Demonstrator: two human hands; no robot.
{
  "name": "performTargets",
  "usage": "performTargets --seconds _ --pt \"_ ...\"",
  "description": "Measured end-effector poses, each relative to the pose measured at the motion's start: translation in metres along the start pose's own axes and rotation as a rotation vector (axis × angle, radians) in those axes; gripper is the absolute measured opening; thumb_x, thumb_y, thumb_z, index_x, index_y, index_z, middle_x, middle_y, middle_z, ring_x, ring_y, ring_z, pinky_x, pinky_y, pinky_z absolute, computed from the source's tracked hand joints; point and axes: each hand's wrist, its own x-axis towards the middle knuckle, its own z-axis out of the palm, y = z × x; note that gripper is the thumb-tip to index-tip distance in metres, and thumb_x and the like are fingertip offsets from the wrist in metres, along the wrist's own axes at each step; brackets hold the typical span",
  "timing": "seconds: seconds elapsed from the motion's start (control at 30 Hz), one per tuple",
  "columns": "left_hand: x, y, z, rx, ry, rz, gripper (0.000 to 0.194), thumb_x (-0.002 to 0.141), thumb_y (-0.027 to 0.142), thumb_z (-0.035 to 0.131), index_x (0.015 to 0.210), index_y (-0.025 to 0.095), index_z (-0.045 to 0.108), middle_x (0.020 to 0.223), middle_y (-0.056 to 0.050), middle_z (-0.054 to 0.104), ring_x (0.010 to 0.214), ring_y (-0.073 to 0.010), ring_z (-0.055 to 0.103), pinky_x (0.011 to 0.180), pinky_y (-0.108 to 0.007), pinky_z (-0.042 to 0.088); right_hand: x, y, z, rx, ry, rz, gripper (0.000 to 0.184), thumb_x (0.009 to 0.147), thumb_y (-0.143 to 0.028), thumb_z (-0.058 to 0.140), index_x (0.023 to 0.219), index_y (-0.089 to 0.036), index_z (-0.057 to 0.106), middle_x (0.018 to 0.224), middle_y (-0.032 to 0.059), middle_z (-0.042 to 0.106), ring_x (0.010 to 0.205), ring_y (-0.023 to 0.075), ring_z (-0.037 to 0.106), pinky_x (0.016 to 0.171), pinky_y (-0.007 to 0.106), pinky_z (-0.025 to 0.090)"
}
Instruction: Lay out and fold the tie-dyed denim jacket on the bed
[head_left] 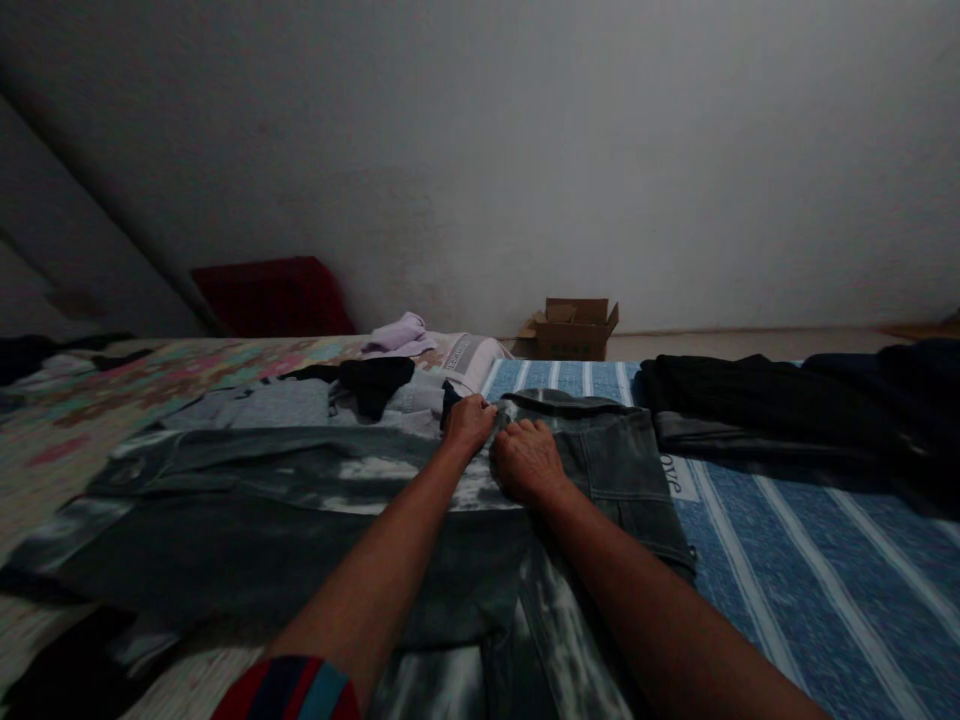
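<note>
Washed grey jeans (pixel 315 500) lie spread flat across the near-middle of the bed (pixel 787 560), legs running left, likely so the cloth stays smooth. Left hand (pixel 469 422) has its fingers curled shut, pinching the far waistband edge; right hand (pixel 527 460) lies just beside it, fingers bent, pressing down. Dark clothes (pixel 787 410) are piled far right, a cardboard box (pixel 574 328) by the wall.

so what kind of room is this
Probably a bedroom: a bed with a blue striped sheet, clothes laid out on it such as the faded jeans, and a red pillow by the wall.
</note>
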Motion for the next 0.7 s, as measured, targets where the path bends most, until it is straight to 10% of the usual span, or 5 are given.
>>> performTargets --seconds 0.7 --pt "0.017 -0.01 0.007 -0.697 -0.133 -0.269 0.02 0.06 0.026 0.074 0.055 0.014 0.059 0.049 0.003 0.055 0.045 -0.0093 0.048 0.044 -0.021 0.036 -0.002 0.0 -0.005 0.017 0.011 0.056 0.026 0.09 -0.02 0.039 0.094 -0.016 0.065 0.1 0.0124 0.064 0.099 0.0255 0.052 0.081 0.037 0.037"
